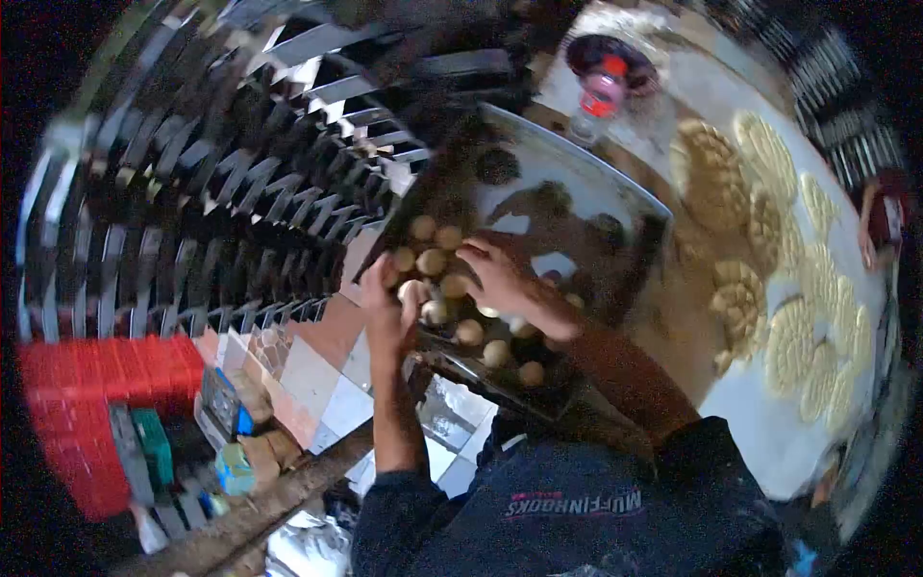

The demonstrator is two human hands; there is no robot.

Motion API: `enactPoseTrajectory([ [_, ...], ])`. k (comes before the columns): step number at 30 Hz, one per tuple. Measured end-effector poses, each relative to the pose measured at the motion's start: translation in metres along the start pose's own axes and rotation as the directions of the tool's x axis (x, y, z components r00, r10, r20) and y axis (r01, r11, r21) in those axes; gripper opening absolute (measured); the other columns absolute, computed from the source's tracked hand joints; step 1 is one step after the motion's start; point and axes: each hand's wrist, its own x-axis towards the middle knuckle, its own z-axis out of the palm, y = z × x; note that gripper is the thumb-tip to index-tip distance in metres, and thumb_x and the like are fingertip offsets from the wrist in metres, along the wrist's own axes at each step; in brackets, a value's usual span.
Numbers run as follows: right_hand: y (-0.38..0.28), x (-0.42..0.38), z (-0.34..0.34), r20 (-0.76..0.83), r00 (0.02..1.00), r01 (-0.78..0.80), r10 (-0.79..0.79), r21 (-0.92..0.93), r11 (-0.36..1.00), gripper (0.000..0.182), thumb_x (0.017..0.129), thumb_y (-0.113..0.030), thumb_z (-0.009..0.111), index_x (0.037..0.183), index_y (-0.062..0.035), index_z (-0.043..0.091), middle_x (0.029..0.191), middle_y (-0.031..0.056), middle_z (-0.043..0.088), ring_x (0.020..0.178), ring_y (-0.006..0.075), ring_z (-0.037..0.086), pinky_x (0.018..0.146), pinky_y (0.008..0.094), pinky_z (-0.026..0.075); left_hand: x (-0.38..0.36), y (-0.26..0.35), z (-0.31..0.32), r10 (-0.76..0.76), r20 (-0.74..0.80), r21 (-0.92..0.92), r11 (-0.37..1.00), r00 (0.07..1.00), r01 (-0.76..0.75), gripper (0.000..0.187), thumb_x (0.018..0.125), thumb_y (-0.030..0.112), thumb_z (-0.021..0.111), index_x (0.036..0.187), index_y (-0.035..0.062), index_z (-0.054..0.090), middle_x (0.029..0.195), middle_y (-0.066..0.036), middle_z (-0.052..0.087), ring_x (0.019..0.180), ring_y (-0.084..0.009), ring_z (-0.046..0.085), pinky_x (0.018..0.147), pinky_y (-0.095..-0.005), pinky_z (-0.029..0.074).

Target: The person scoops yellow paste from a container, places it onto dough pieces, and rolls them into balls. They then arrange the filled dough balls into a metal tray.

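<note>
A dark, shiny baking tray (615, 183) lies tilted across the middle of the view. Several small round dough balls (495, 353) sit at its near left end. My left hand (386, 300) is at the tray's left edge, its thumb and fingers closed around a pale dough ball (411, 291). Over the cluster, my right hand (505, 277) has its fingers apart and slightly bent, beside another dough ball (454, 287). The palm side of my right hand is hidden.
On the right, flattened dough pieces (793, 341) and a browner heap (711, 178) lie on a pale table (760, 447). A bottle with a red label (598, 104) stands behind the tray. Dark metal racks (221, 192) fill the left, above red crates (101, 394). Another person's arm (868, 226) shows at far right.
</note>
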Motion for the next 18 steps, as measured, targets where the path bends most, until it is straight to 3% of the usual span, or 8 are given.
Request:
enactPoseTrajectory([
  [2,0.019,-0.054,-0.048,-0.155,0.984,0.08,-0.082,-0.017,0.997,0.032,0.076,-0.026,0.064,0.101,-0.0067,0.061,0.104,0.0163,0.058,0.103,0.0368,0.053,0.089,0.047,0.043,-0.033,0.01,-0.007,-0.043,0.034,-0.066,0.997,0.998,0.045,0.037,0.078,0.003,0.065,0.113,-0.0009,0.056,0.107,-0.018,0.058,0.098,-0.0312,0.059,0.083,-0.0375,0.047],
  [4,0.045,-0.135,-0.103,-0.409,0.911,-0.181,0.054,-0.278,0.943,0.025,0.076,-0.019,0.068,0.096,-0.005,0.059,0.092,0.0123,0.056,0.089,0.0317,0.053,0.076,0.0438,0.044,-0.068,0.018,-0.01,-0.069,0.07,-0.181,0.98,0.995,0.08,0.029,0.079,0.001,0.065,0.106,-0.0013,0.059,0.101,-0.014,0.059,0.09,-0.0247,0.06,0.078,-0.033,0.048],
  [7,0.076,-0.256,-0.204,-0.544,0.721,-0.686,0.431,-0.466,0.559,0.02,0.08,-0.013,0.061,0.096,-0.0026,0.057,0.094,0.0157,0.05,0.088,0.032,0.05,0.073,0.0425,0.043,-0.084,0.057,0.003,-0.001,0.106,-0.281,0.959,0.994,0.031,0.024,0.079,-0.002,0.063,0.103,-0.0007,0.059,0.087,-0.01,0.059,0.077,-0.0176,0.058,0.072,-0.0284,0.046],
  [9,0.089,-0.325,-0.23,-0.589,0.602,-0.792,0.539,-0.528,0.307,0.018,0.081,-0.011,0.059,0.096,-0.0018,0.056,0.096,0.0173,0.048,0.089,0.0326,0.05,0.073,0.0427,0.043,-0.089,0.069,0.033,0.094,0.11,-0.327,0.943,0.99,-0.053,0.029,0.077,-0.002,0.056,0.106,-0.0041,0.059,0.093,-0.009,0.063,0.082,-0.016,0.058,0.075,-0.027,0.046],
  [13,0.097,-0.402,-0.22,-0.541,0.731,-0.654,0.416,-0.379,0.655,0.021,0.082,-0.006,0.054,0.1,0.0034,0.052,0.098,0.0191,0.044,0.09,0.0351,0.05,0.077,0.0461,0.043,-0.074,0.219,0.105,0.439,0.18,-0.631,0.738,0.88,-0.239,0.024,0.08,-0.001,0.059,0.104,-0.0002,0.061,0.087,-0.006,0.06,0.073,-0.011,0.056,0.063,-0.0252,0.045],
  [14,0.087,-0.409,-0.214,-0.557,0.522,-0.708,0.646,0.139,0.692,0.023,0.083,-0.008,0.053,0.101,0.0051,0.052,0.101,0.0211,0.045,0.094,0.0368,0.05,0.08,0.0466,0.044,-0.076,0.252,0.128,0.478,0.288,-0.49,0.818,0.83,-0.301,0.025,0.083,0.004,0.06,0.108,0.0002,0.06,0.088,-0.007,0.061,0.075,-0.0131,0.057,0.066,-0.027,0.047],
  [16,0.07,-0.445,-0.183,-0.327,0.493,-0.447,0.806,0.699,0.558,0.028,0.086,-0.014,0.052,0.104,0.0074,0.052,0.108,0.0247,0.047,0.102,0.0398,0.05,0.087,0.0461,0.044,-0.097,0.27,0.224,0.311,0.635,-0.567,0.809,0.707,0.154,0.03,0.089,0.019,0.062,0.111,-0.0015,0.058,0.092,-0.009,0.063,0.077,-0.0207,0.059,0.071,-0.0321,0.05],
  [18,0.075,-0.485,-0.158,-0.287,0.631,-0.289,0.72,0.775,0.562,0.032,0.086,-0.018,0.051,0.105,0.0079,0.052,0.112,0.0264,0.048,0.107,0.0412,0.05,0.091,0.0451,0.044,-0.102,0.291,0.32,0.272,0.756,-0.631,0.542,0.595,0.555,0.036,0.088,0.023,0.064,0.109,-0.005,0.055,0.096,-0.012,0.062,0.079,-0.0213,0.059,0.072,-0.0315,0.051],
])
